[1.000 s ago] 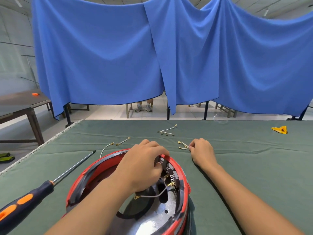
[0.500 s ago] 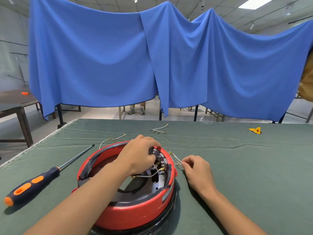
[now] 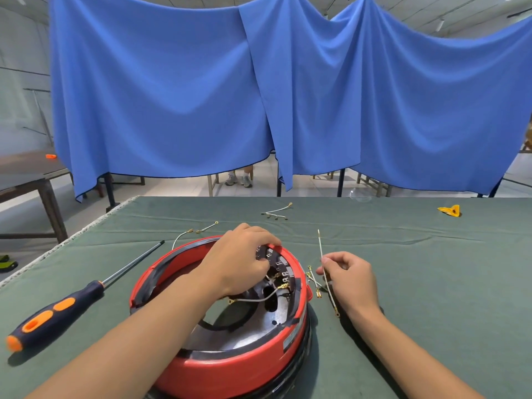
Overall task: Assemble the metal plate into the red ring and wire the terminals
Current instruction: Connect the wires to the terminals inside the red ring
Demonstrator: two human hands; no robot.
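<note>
Red ring [image 3: 230, 367] sits on the green-covered worktop [image 3: 417, 283] close to its near edge, a little left of the middle as I see it, with a black band along its base. Inside it I can see the metal plate [image 3: 253, 332], grey and shiny, lying low in the ring's right half, and a row of small brass terminals [image 3: 280, 276] along the inner right wall. A white wire [image 3: 259, 298] with a brass lug runs from those terminals across the plate.

My left hand [image 3: 239, 263] reaches over the far rim, fingers curled down onto the terminal area; I cannot tell what, if anything, they pinch there. My right hand [image 3: 352, 280] rests on the cloth just right of the ring, thumb and forefinger pinched on a thin white wire [image 3: 321, 254] that stands up tilted, its upper end pointing toward the far edge and its lower lug near my wrist. A few loose lugged wires [image 3: 313, 280] lie between that hand and the ring.

Left of the ring lies a screwdriver [image 3: 69, 303] with a dark blue and orange handle, its shaft pointing toward the far side. Two more wire sets [image 3: 276, 211] lie beyond the ring, one [image 3: 195, 233] just behind the rim. A small yellow piece [image 3: 449, 210] lies near the far right corner. Blue cloth [image 3: 259, 96] hangs behind the worktop.
</note>
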